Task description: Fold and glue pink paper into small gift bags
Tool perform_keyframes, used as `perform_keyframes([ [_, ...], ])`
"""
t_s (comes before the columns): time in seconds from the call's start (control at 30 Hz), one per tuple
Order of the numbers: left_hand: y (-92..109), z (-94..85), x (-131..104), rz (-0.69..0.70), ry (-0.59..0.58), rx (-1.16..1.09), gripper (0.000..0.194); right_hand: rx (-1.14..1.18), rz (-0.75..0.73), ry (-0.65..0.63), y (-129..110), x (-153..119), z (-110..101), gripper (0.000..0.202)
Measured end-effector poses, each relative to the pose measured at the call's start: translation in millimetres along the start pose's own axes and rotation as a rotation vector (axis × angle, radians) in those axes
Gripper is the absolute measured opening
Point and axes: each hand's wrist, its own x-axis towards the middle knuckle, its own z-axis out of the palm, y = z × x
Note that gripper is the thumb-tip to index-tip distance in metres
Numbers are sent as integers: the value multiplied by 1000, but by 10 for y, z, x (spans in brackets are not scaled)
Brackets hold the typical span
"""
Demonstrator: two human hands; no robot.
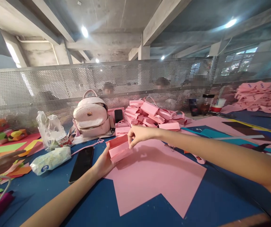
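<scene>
Head view: a folded pink paper piece (120, 153) sits between the person's two hands, just above the near-left part of a large pink sheet (159, 176). Taking that piece as the clock's centre, the left hand (104, 162) lies at 8 o'clock, curled round its left end with the thumb along the edge and the other fingers largely hidden. At 2 o'clock the right hand (141, 135) comes over, thumb and forefinger drawn narrow in what looks like a pinch on the right edge. Creases stand up in the piece and its upper side gapes, so the folding seems well along but not closed. At 1 o'clock rises a heap of folded pink pieces (147, 112), apparently finished or nearly so; how many there are cannot be told. The large sheet, spreading toward 4 o'clock, lies flat with a notch in its near edge and shows no folds, so it looks unworked apart from its outline. A white backpack (91, 118) stands at 10 o'clock, a dark phone (82, 164) lies near 8 on the blue table (52, 198), and another person's hand (4, 164) reaches in at 9, well apart from the work.
</scene>
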Motion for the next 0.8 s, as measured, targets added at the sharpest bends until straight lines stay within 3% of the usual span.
perform_keyframes([
  [0.37, 8, 54, -9, 7, -98, 24, 72, 16, 48, 25, 107, 13, 17, 38],
  [0.8, -4, 81, 4, 57, -145, 30, 66, 75, 63, 21, 153, 29, 65, 35],
])
